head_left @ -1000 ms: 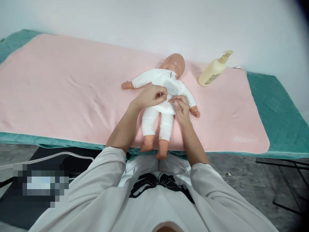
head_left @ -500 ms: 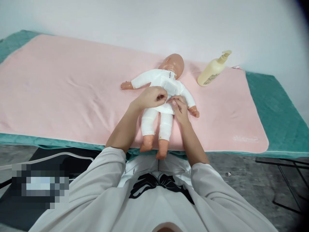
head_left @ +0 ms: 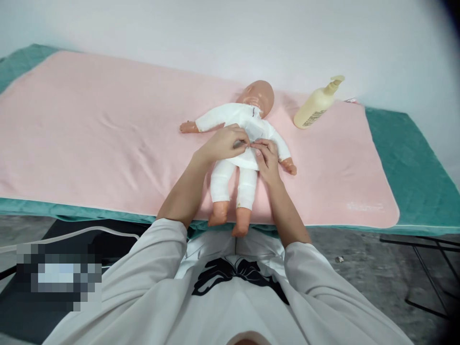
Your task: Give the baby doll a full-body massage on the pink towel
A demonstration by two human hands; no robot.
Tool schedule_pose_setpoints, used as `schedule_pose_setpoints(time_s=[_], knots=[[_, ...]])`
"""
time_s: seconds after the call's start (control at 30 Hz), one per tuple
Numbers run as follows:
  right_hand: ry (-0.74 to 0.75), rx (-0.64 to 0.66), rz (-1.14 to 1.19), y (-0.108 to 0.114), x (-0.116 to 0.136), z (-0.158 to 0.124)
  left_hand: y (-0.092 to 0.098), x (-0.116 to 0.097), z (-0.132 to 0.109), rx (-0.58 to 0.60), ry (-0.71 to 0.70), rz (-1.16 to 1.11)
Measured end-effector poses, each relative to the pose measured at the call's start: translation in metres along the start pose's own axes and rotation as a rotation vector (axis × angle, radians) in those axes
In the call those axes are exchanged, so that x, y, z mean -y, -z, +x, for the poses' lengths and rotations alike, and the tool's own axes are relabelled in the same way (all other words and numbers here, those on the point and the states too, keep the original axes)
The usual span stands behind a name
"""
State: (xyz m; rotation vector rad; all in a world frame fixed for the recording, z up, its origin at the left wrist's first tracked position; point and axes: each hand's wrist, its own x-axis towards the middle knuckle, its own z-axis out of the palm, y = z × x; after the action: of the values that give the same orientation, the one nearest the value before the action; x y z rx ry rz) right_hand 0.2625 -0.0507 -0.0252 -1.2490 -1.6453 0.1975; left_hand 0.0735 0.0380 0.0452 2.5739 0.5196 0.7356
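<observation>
The left hand (head_left: 224, 143) and right hand (head_left: 268, 155) partly hid the doll (head_left: 244, 115). Lettering (head_left: 314, 118) on the bottle (head_left: 318, 104) was illegible.

Light bright, diffuse | shadows soft, faint beside the doll's head (head_left: 261, 95) | slight glare on it | right corners dark | pixelated block (head_left: 59, 277) lower left | bottle lettering (head_left: 314, 118) blurred

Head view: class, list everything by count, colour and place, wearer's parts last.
Doll: one, tan, white clothes, on mat
Mat: one, pink, over cover
Cover: one, green, beneath mat
Pump bottle: one, cream, on mat
Wall: one, pale, behind
Floor: one, grey, below
Frame: one, black, lower right
Scrap: one, pale, on floor
Cable: one, white, lower left
Unclear object: one, black, lower left
Shirt: one, white, black print, bottom
Trousers: one, white, beyond shirt
Forearms: two, bare, over mat
Left grip and right grip: two, bare, at doll's midriff
</observation>
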Motion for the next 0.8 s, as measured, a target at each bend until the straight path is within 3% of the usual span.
schedule_pose_setpoints(time_s=[0.27,0.6,0.8], knots=[[0.010,-0.016,-0.009,-0.0008,-0.0005,0.0003,-0.0001,-0.0010,0.0003,0.002,0.017,-0.004],[0.021,-0.040,-0.072,0.0035,0.0049,0.0003,-0.0046,0.0024,0.0012,-0.209,0.019,-0.006],[0.038,-0.013,-0.043,0.0028,0.0032,0.0012,-0.0071,0.0058,0.0006,-0.159,0.069,0.019]])
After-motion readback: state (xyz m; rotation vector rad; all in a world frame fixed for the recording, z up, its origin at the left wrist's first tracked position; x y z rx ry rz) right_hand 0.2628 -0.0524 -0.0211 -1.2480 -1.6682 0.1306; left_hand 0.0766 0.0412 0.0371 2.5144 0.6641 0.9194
